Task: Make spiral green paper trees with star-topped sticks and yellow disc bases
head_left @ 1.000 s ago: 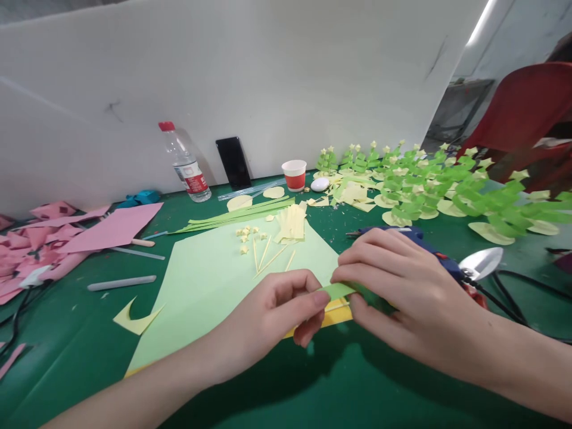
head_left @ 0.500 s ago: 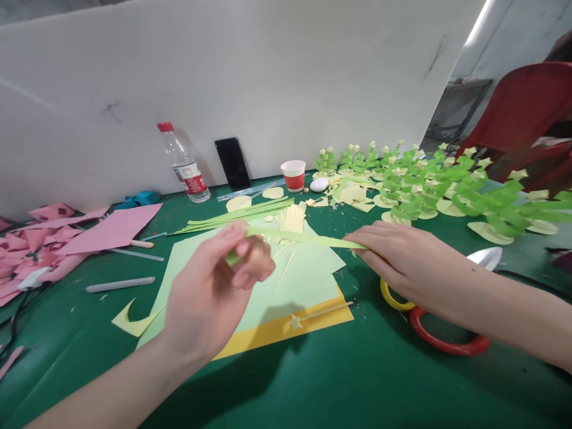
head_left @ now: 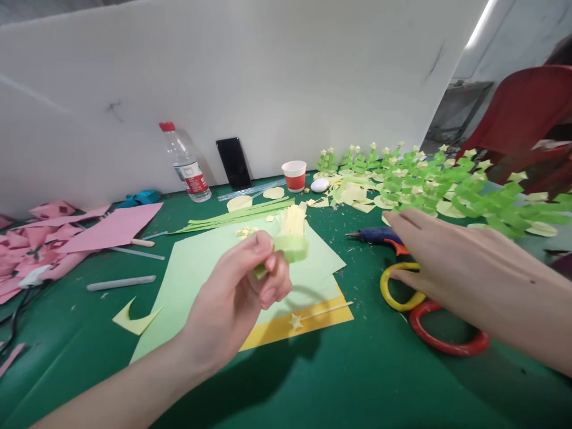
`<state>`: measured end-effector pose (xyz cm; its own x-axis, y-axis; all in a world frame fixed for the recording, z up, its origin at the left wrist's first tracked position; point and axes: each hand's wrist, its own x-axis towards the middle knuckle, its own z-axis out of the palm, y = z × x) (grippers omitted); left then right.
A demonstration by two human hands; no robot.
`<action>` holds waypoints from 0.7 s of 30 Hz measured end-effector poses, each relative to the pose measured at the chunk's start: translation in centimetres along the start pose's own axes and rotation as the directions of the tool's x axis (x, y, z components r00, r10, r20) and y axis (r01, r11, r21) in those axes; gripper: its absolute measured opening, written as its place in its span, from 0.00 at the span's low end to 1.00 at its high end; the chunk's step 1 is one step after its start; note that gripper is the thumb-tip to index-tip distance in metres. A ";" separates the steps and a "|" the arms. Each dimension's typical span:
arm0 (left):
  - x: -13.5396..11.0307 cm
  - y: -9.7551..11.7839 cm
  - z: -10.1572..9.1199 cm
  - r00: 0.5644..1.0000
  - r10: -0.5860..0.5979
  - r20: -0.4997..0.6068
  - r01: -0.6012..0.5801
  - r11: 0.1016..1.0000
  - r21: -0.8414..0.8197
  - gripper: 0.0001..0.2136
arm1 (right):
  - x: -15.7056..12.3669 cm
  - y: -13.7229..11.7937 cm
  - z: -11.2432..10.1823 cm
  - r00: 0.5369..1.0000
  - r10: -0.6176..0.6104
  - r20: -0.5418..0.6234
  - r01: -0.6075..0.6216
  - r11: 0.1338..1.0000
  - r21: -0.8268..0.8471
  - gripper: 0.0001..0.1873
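My left hand (head_left: 243, 286) is closed in a pinch on a light green paper strip (head_left: 291, 248), whose free end curls into a loop on the right. Fingers apart and empty, my right hand (head_left: 429, 244) hovers over the scissors (head_left: 402, 288) with yellow and red handles. Partly covered by that hand, a blue glue gun (head_left: 373, 235) lies with its nozzle toward the left. Below my left hand are pale green paper sheets (head_left: 196, 262) over a yellow sheet (head_left: 268, 335). A small paper star on a thin strip (head_left: 295, 322) rests on the yellow edge.
Green strips (head_left: 232, 215) and cream strips (head_left: 292, 220) lie behind the sheets. A bottle (head_left: 191, 173), phone (head_left: 233, 162) and paper cup (head_left: 294, 176) stand along the white panel. Pink paper pieces (head_left: 111, 226) are at left; several green paper plants (head_left: 415, 173) crowd the right.
My right hand has let go of the strip's end and moved right, over the scissors. The strip, stretched flat before, now curls. My left hand has shifted slightly right.
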<state>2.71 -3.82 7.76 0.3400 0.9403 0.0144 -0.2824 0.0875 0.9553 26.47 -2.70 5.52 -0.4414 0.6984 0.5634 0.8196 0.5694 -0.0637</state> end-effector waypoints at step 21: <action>-0.5 -1.2 0.6 0.943 -0.314 0.111 0.298 0.944 0.141 0.16 | 1.4 -4.9 0.3 0.939 -0.326 -0.112 0.332 0.943 0.032 0.18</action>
<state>3.39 -4.62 6.76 0.5089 0.8227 -0.2534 -0.0393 0.3162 0.9479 21.71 -4.41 6.35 -0.6406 0.4210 0.6422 0.6149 0.7822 0.1007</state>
